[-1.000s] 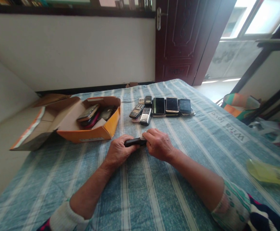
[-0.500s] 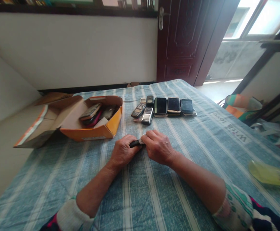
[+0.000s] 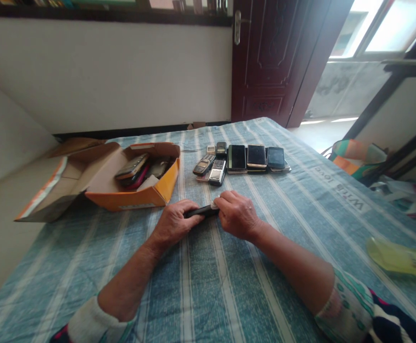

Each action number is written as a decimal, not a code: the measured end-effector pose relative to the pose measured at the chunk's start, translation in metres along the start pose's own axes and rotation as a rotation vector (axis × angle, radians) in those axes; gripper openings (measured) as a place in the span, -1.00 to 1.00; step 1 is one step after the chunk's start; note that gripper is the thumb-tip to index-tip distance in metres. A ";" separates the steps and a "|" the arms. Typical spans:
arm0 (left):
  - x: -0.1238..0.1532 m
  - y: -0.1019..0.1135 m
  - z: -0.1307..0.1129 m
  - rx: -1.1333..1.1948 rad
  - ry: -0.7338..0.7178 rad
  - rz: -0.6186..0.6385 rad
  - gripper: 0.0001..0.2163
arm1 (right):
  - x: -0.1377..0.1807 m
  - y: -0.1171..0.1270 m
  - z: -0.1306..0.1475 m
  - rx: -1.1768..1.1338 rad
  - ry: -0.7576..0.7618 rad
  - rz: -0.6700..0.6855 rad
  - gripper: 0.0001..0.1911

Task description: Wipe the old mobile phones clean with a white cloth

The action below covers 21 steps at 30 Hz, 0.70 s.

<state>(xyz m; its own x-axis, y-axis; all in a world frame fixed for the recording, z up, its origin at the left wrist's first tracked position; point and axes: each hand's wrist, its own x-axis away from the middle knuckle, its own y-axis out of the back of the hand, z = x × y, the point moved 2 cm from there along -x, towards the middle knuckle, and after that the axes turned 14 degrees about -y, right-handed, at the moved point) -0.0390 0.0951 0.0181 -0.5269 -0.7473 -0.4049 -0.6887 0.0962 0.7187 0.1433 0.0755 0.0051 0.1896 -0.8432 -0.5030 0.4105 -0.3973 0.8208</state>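
Note:
Both hands meet over a small black phone held just above the striped blue cloth. My left hand curls around its left end. My right hand closes on its right end, with something small and white pinched at the fingertips against the phone. Just beyond the hands lies a row of several phones, keypad models on the left and dark touchscreens on the right.
An open orange cardboard box with more phones inside sits at the left, its lid folded out. A yellow-green plastic item lies at the right edge. A dark red door and a metal frame stand behind.
The hands stay closed on the black phone; the right fingertips shift slightly along its end. The view has swayed a little.

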 end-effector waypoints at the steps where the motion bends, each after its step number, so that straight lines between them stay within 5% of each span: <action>1: 0.000 -0.001 0.000 0.007 0.000 0.002 -0.87 | 0.001 0.001 0.002 0.004 0.016 -0.009 -0.84; 8: 0.000 -0.006 -0.007 0.024 -0.016 -0.011 -0.91 | 0.006 0.003 0.019 0.025 0.146 -0.079 -0.79; 21: 0.001 -0.007 -0.005 -0.002 0.017 0.010 -0.88 | 0.000 0.006 0.008 0.114 0.009 0.011 -0.86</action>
<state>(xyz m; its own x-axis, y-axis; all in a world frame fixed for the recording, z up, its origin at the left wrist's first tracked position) -0.0322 0.0900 0.0157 -0.5248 -0.7576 -0.3881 -0.6827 0.1024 0.7234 0.1383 0.0700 0.0122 0.2019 -0.8448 -0.4956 0.3042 -0.4269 0.8516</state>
